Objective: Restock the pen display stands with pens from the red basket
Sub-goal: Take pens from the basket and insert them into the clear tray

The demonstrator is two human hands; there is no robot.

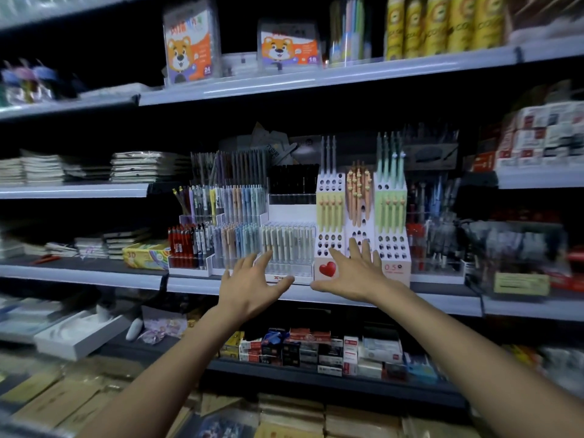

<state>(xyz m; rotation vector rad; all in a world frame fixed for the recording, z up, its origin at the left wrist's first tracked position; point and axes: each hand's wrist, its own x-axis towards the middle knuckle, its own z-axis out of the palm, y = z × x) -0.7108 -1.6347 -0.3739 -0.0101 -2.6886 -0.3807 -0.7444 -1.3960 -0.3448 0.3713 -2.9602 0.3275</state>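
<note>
- Standing on the middle shelf (pixel 94 276), left part: a yellow box (pixel 145 256) beside stacked notebooks.
- Red pens (pixel 181 248): upright in a small stand at the left end of the display row.
- Left hand (pixel 249 287): raised before the clear stand's lower front, fingers (pixel 264 259) spread, holding nothing; cannot tell whether it touches the stand.
- Clear tiered stand (pixel 284 245): on the same shelf, just right of the red pens; rows of pastel pens upright.
- Small boxes (pixel 316 349): on the shelf below, between the forearms.
- White stand (pixel 392 245): just beside the clear stand; stepped columns of holes, upper ones holding yellow-green, orange and green pens; red heart (pixel 327 269) on its front.
- Right hand (pixel 354 273): before the white stand's base, beside the heart, fingers spread, holding nothing.
</note>
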